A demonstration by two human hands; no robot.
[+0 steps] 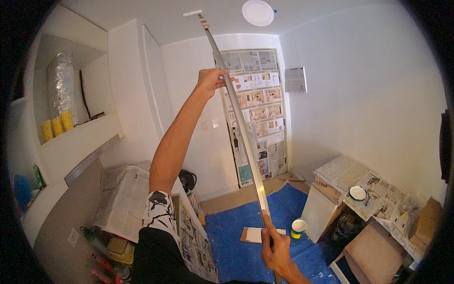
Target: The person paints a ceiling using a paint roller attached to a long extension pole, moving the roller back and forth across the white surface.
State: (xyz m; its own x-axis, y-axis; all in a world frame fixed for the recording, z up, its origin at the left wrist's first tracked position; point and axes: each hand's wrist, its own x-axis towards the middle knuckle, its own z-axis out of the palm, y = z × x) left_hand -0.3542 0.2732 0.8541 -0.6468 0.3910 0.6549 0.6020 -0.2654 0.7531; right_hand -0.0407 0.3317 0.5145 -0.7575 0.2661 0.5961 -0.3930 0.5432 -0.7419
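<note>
A long metal pole (242, 124) slants up through the middle of the view. My left hand (210, 81) is closed around its upper part, arm stretched up. Lower down, my right hand (275, 248) grips the same pole, with the thumb along it. At the top end, striped wrapping (204, 22) joins the pole to a slim white head that looks like a small paint roller (193, 13). That head is at the ceiling (165, 21); whether it touches cannot be made out. Right of it is a round white ceiling light (258, 13).
Blue sheeting (231, 220) covers the floor, bearing an open paint tin (298, 226) and a white-topped board (252, 235). Newspaper covers the door (257, 113) and the right-hand counter (343, 170), where a white-filled pot (358, 192) stands. Yellow cups (57, 126) line a left shelf.
</note>
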